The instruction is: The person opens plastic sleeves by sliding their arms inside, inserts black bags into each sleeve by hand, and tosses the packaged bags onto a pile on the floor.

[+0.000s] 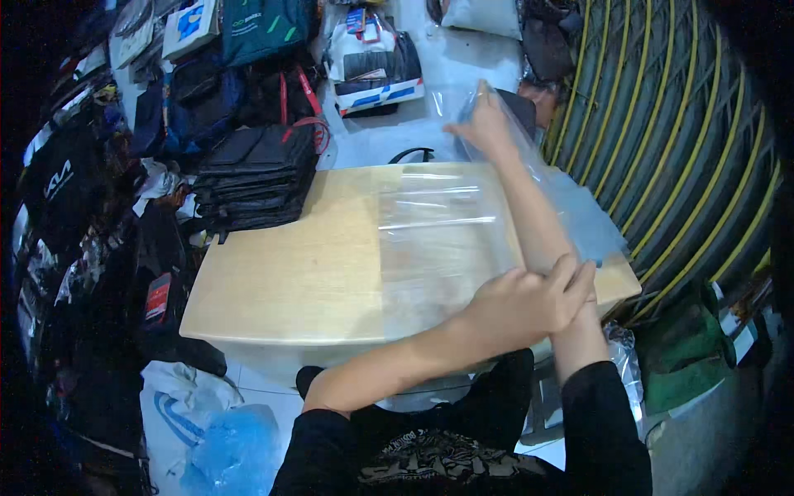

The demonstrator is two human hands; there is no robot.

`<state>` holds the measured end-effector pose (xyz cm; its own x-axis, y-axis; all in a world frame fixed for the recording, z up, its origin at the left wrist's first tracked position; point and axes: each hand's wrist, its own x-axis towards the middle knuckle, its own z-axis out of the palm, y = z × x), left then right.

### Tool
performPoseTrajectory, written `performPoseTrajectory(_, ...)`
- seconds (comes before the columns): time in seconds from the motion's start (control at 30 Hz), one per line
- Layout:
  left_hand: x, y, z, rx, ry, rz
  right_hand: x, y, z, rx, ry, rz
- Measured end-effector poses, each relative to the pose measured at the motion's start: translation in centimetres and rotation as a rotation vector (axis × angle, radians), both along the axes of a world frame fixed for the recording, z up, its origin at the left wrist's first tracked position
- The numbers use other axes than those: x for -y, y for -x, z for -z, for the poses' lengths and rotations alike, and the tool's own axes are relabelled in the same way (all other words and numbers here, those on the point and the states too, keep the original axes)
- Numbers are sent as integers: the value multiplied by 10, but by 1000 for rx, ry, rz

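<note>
My right arm reaches forward over the table, and a sheet of clear plastic, apparently a bag (523,140), lies around or against the hand. Its fingers stand apart: my right hand (486,126) is open, past the table's far edge. Across my right forearm lies my left hand (533,299), its fingers curled and closed there. Whether it grips the plastic's edge or only the forearm cannot be made out. Flat on the table beneath my arms is a clear plastic bag (442,248).
The pale wooden table (281,281) bears a stack of black folded bags (256,178) at its far left. Bluish plastic (589,219) lies at its right side. Wrapped packages (376,70) stand beyond. Black and yellow curved ribs (662,165) rise at right. A blue plastic bag (236,446) lies on the floor.
</note>
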<state>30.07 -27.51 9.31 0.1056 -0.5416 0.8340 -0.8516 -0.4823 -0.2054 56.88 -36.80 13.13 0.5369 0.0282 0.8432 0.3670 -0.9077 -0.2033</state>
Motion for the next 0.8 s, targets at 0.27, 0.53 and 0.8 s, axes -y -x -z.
performPoseTrajectory(0.27, -45, 65, 18, -80, -32, 36, 3, -11, 10, -2, -9, -35)
performPoseTrajectory(0.53, -103, 75, 74, -265, 112, -81, -47, -19, 67, -438, -217, -471)
performPoseTrajectory(0.8, -142, 105, 77, -237, 437, -127, -69, -1, 119, 13, 111, -76)
